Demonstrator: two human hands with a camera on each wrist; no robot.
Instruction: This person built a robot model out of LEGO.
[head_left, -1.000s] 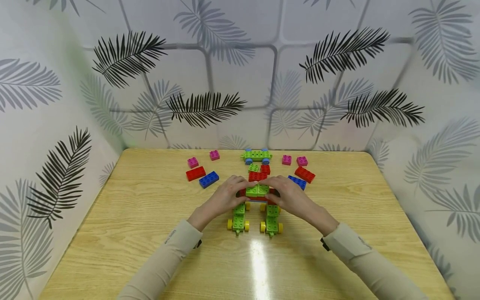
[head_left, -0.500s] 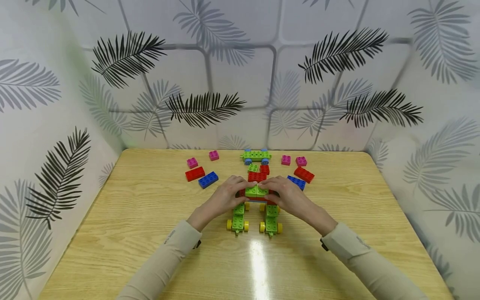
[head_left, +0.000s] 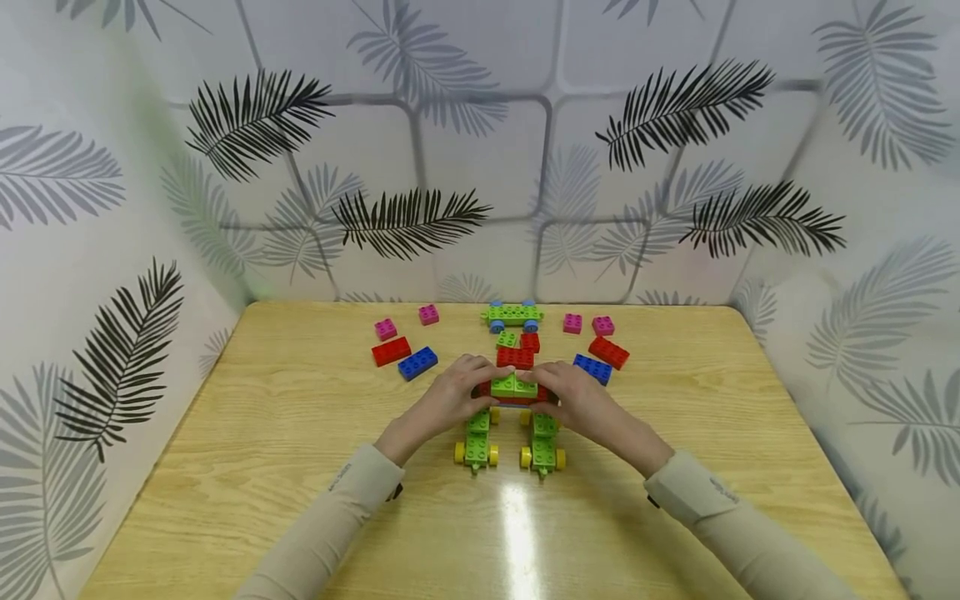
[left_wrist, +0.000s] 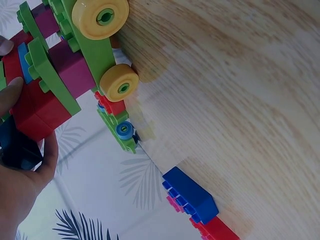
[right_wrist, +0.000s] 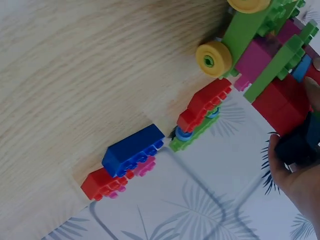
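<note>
A person's left hand (head_left: 448, 402) and right hand (head_left: 583, 400) close on a brick assembly (head_left: 514, 387) from opposite sides at the middle of a wooden table (head_left: 262, 467), fingers curled round its red and green cross block. The block's long axis runs left to right, directly between the two palms, so each hand is equally near it. Beneath it, two green wheeled bases (head_left: 476, 442) with yellow wheels point back toward the person. The left wrist view shows a thumb (left_wrist: 9, 95) pressed on the red bricks. Beyond the fingers lie loose pieces: a blue brick (head_left: 417, 362) beside a red brick (head_left: 391, 351), and a blue-wheeled green base (head_left: 513, 314) near the wall.
</note>
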